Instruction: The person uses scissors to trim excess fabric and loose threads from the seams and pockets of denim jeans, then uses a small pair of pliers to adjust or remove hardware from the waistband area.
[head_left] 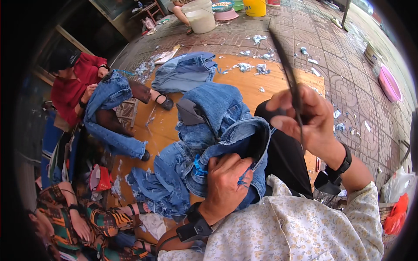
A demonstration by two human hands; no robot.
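Observation:
A pair of blue jeans (209, 111) lies bunched in front of me, with its waistband (257, 128) standing in a loop. My left hand (228, 182) is closed on the denim by the waistband. Blue thread (244, 177) shows at its fingers, and a tangle of bright blue thread (200, 166) lies beside it. My right hand (305, 115) is raised to the right of the jeans, fingers curled together in a pinch. A long, thin, blurred dark strip (285, 61) crosses in front of that hand; what the fingers hold cannot be made out.
More folded jeans (185, 71) lie on the wooden board (239, 65), among scraps. At left, a person in red (78, 89) handles jeans (102, 102); another in patterned clothes (96, 217) sits lower left. Buckets (200, 17) and a pink basin (389, 82) stand on the paving.

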